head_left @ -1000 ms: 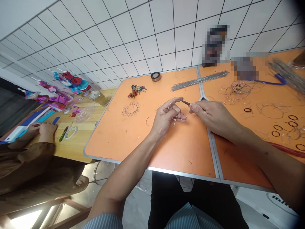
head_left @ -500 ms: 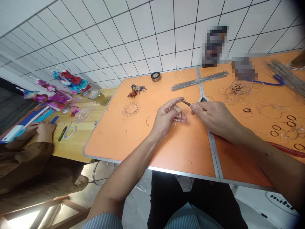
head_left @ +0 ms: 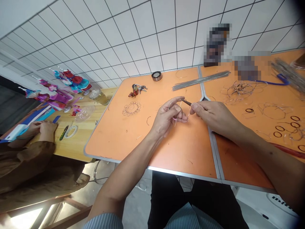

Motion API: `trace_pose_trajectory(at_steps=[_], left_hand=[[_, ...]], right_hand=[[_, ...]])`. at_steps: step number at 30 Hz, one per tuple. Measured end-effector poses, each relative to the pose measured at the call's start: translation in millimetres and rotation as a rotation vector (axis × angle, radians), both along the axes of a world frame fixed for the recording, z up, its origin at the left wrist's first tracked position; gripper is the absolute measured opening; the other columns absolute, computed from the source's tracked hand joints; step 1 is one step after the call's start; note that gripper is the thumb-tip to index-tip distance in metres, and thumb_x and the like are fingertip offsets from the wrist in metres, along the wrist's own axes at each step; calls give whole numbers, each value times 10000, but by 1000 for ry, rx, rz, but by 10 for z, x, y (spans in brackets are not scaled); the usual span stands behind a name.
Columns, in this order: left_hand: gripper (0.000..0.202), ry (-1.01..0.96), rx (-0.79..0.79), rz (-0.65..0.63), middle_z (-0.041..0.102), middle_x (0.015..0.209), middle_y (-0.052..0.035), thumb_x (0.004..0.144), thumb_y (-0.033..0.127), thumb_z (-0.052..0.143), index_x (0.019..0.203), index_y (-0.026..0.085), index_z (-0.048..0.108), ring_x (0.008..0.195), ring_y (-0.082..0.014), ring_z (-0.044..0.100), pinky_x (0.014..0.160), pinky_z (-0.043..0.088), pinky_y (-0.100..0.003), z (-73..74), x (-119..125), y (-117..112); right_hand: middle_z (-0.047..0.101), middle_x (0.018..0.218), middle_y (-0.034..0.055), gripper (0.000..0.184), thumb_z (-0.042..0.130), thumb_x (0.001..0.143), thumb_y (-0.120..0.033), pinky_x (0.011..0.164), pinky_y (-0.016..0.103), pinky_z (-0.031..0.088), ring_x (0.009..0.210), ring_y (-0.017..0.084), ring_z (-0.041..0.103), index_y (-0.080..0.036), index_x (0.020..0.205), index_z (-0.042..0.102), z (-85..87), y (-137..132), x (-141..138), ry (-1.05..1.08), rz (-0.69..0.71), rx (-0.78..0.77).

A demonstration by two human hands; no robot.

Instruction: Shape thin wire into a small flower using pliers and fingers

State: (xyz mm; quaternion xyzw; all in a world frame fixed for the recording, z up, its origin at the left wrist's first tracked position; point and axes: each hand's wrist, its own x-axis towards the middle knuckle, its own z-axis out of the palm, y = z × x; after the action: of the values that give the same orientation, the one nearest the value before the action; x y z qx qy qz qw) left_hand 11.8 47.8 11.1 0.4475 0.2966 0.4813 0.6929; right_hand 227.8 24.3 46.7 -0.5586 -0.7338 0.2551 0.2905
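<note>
Apparently wire-bending: left hand (head_left: pixel 164 117) pinches wire (head_left: pixel 175 122), right hand (head_left: pixel 214 114) clasps dark tool (head_left: pixel 186 102) (type unclear); next likely needs steadiness

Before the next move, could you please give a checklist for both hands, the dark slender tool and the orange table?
1. Left hand holds the thin, silvery bent wire: ok.
2. Right hand grips the tool: ok.
3. Tool tip touching the wire: cannot tell, too small.
4. Flower-shaped, looped wire ring apart from both hands: ok.
5. Table free of scraps: not ok, a thin curved wire scrap lies there.
</note>
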Motion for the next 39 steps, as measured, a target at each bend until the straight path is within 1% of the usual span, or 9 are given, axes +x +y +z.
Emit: trace_pose_trajectory(at_steps=[6, 14, 20, 25, 28, 31, 33, 36, 39], left_hand=[[538, 22, -17, -12, 616, 654, 87, 809, 314, 860, 1324, 229, 730, 687, -179, 763, 739, 603, -332, 24, -11, -15], [546, 2, -18, -15, 599, 632, 95, 792, 302, 853, 1317, 215, 728, 665, -180, 751, 709, 582, -331, 24, 0, -22], [557, 10, -21, -23, 603, 631, 99, 791, 318, 847, 1326, 217, 730, 665, -172, 745, 724, 584, -327, 19, 3, -25], [553, 3, -25, -27, 617, 644, 93, 781, 311, 858, 1312, 219, 734, 666, -178, 752, 713, 595, -331, 11, 4, -31], [565, 14, -32, 3, 617, 671, 89, 779, 314, 871, 1323, 236, 742, 685, -173, 751, 738, 605, -336, 4, -2, -20], [588, 17, -39, 73, 621, 707, 86, 788, 337, 902, 1347, 251, 739, 714, -167, 745, 762, 612, -334, 7, -18, 1], [585, 16, -40, 112, 625, 723, 82, 800, 350, 914, 1350, 258, 737, 725, -166, 741, 773, 615, -336, 11, -25, 10], [560, 25, -34, 111, 633, 732, 73, 821, 372, 920, 1343, 263, 746, 724, -170, 744, 783, 620, -342, 6, -15, 2], [533, 26, -13, 69, 637, 733, 68, 831, 349, 917, 1335, 263, 763, 730, -174, 759, 777, 633, -338, -25, 15, -28]], right_hand=[[803, 903, 66, 541, 475, 1143, -596, 773, 386, 441, 878, 278, 720, -253, 933, 837, 17, -20, 7, 10, -2, -12], [721, 790, 50, 547, 472, 1148, -579, 732, 380, 405, 782, 253, 651, -242, 887, 815, 44, -33, -1, -23, -21, -25], [735, 790, 50, 539, 483, 1160, -551, 740, 383, 400, 787, 252, 654, -238, 870, 811, 59, -49, -1, -34, -27, -29], [641, 692, 30, 537, 479, 1169, -548, 701, 392, 360, 713, 243, 600, -253, 831, 773, 77, -60, -21, -70, -50, -51], [690, 745, 45, 516, 478, 1168, -540, 717, 399, 382, 757, 261, 641, -260, 825, 742, 59, -34, -36, -78, -27, -42], [773, 871, 72, 404, 612, 1105, -523, 738, 408, 410, 829, 282, 684, -259, 813, 704, -1, 10, -41, -102, -26, -7], [797, 914, 77, 302, 700, 1040, -481, 741, 411, 426, 845, 288, 696, -261, 834, 718, -45, 34, -41, -87, -70, 7], [805, 912, 65, 199, 723, 1003, -440, 756, 416, 468, 839, 287, 708, -265, 929, 781, -85, 47, -49, 37, -157, 16], [837, 1004, 75, 230, 757, 976, -446, 809, 424, 522, 905, 292, 737, -252, 1065, 841, -85, 31, -74, 210, -211, 31]])
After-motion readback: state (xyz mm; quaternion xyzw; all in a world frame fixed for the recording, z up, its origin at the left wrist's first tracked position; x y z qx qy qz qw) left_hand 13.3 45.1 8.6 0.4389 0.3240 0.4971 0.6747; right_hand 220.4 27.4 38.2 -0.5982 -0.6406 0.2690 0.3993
